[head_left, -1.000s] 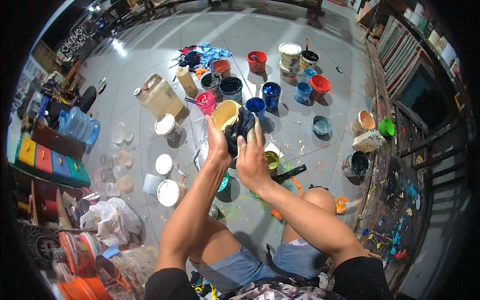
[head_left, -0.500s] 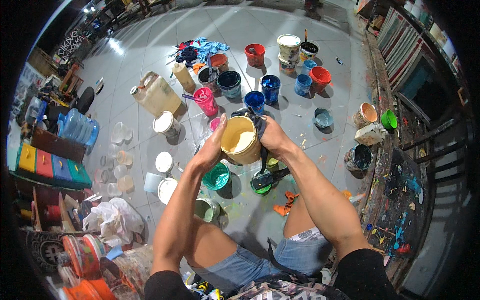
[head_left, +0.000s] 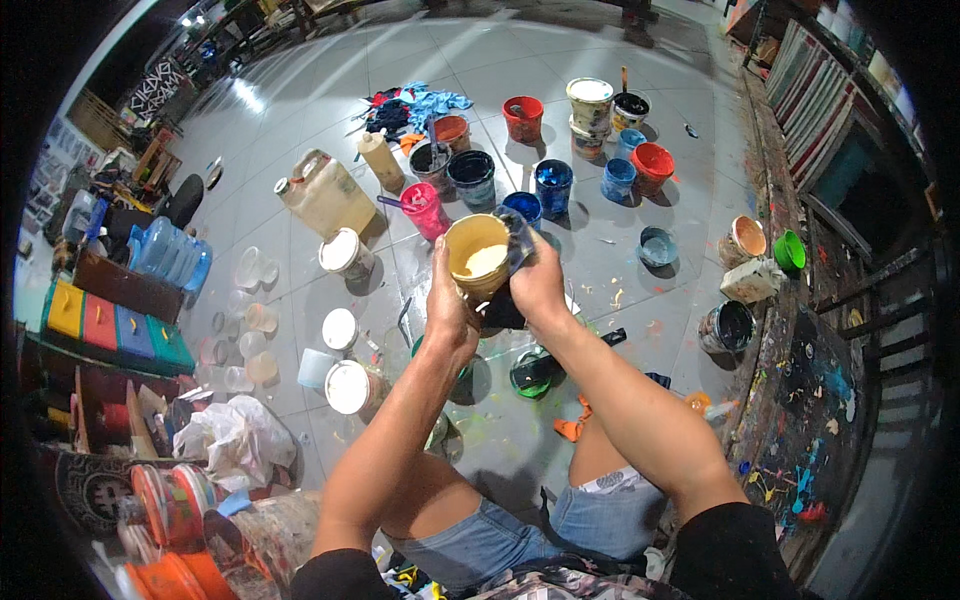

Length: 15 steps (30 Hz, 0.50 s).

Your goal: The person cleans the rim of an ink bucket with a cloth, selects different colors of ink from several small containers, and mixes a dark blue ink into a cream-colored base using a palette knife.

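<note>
Between my hands is a yellow paint tub, tilted so that the pale yellow paint at its bottom shows. My left hand is closed round the tub's left side. My right hand grips a dark cloth and presses it against the tub's right rim and outer wall; part of the cloth hangs below the tub. Just beyond stand a pink paint cup and a blue paint cup. Below my right hand a green paint tub has a black-handled tool lying across it.
Several paint tubs stand on the grey tiled floor, among them a red one and a dark one at right. A cloudy jerrycan and a white-lidded tub are at left. A paint-spattered board lies at right.
My right hand has shifted the dark cloth round the tub's right side, and more of it now covers the rim. The tub has moved slightly up in view; my left hand still holds it.
</note>
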Available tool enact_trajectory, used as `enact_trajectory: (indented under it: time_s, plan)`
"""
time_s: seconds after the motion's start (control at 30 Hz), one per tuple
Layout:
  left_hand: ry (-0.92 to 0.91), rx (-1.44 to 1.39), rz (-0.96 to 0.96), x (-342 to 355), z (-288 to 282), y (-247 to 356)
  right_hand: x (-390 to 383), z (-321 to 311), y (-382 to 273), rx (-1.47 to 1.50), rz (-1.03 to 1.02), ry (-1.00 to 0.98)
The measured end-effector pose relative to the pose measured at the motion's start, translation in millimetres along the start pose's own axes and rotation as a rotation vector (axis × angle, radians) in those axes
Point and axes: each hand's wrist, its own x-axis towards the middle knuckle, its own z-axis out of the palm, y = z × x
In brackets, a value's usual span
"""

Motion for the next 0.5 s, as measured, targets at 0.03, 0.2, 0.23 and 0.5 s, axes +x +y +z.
enact_trajectory:
  time_s: [0.03,0.2,0.23,0.5]
  plan:
    - [0.024,0.032,0.046,0.3,-1.3,1.8,-5.0,6.2,0.4,-0.053,-0.054,0.002]
    - [-0.025,0.219,0.073,5.4,-11.2,18.4,-11.4,5.4,4.8,-0.153,-0.119,-0.007]
    - [-0.086,0.222,0.065,7.3,-12.2,19.9,-7.9,2.1,5.8,-0.086,-0.105,-0.025]
    - [-0.298,0.578,-0.072,-9.5,-16.6,40.0,-7.4,-30.0,-29.1,0.288,0.305,-0.391]
